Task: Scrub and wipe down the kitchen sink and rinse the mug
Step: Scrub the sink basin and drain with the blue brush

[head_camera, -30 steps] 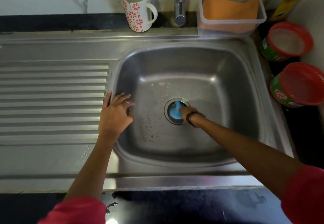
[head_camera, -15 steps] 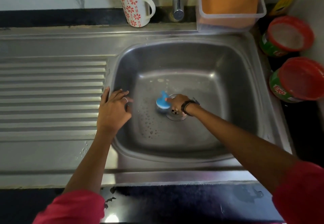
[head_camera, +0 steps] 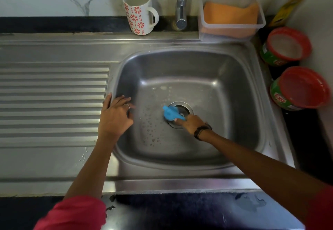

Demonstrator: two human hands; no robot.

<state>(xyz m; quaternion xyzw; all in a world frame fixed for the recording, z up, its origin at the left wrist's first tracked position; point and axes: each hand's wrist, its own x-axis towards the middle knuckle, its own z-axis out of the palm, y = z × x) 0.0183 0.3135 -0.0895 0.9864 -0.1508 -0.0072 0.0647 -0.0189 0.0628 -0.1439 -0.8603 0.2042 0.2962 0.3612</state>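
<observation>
The steel sink basin point(head_camera: 207, 78) has soapy droplets on its floor left of the drain point(head_camera: 187, 106). My right hand point(head_camera: 191, 122) grips a blue scrubber point(head_camera: 170, 113) and holds it on the drain's left edge. My left hand point(head_camera: 115, 116) rests on the basin's left rim, fingers curving over the edge into the basin. A white mug point(head_camera: 139, 11) with red flowers stands upright behind the sink, left of the tap, with cloudy liquid in it.
The tap point(head_camera: 182, 4) rises behind the basin. A clear tub point(head_camera: 232, 29) holding an orange cloth sits at the back right. Two red-rimmed green tubs point(head_camera: 286, 47) point(head_camera: 302, 89) stand on the right counter. The ribbed drainboard point(head_camera: 52, 100) lies left.
My right hand swept the blue scrubber from the drain to the left, then back onto the drain's left edge. The left hand stayed on the rim.
</observation>
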